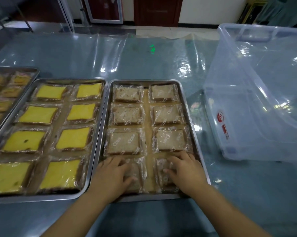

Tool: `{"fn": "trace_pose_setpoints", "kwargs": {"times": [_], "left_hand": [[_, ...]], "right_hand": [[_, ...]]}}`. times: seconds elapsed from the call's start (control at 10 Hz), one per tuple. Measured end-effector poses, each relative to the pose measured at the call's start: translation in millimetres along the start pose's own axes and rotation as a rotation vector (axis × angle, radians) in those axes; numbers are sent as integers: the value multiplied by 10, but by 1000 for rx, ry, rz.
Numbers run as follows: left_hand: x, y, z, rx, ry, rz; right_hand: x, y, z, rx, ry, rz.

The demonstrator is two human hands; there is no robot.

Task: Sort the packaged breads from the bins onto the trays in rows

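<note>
Packaged breads fill the right tray (194,127) in 2 columns — my left hand (113,175) and right hand (185,170) lie flat, fingers spread, on the last 2 packs (141,170) at its near edge, pressing rather than gripping. I'd nudge each pack square with the row above, then lift straight off — the clear bin (257,103) looks empty.

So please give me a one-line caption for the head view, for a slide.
Both hands, left and right, press the last brown breads into the right tray.
</note>
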State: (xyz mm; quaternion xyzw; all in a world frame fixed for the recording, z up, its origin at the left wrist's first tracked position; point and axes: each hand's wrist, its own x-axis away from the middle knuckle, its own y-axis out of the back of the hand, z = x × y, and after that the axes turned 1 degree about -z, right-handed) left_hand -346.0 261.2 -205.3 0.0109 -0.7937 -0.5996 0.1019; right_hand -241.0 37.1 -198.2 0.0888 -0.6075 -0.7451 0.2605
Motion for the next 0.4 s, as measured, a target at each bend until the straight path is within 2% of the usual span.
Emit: {"fn": "trace_pose_setpoints", "kwargs": {"times": [0.2,0.4], "left_hand": [[39,-27,15,-39,-47,64],[74,64,102,4,-107,53]], "right_hand": [[49,-26,3,-21,1,45],[38,51,92,-6,-13,10]]}}
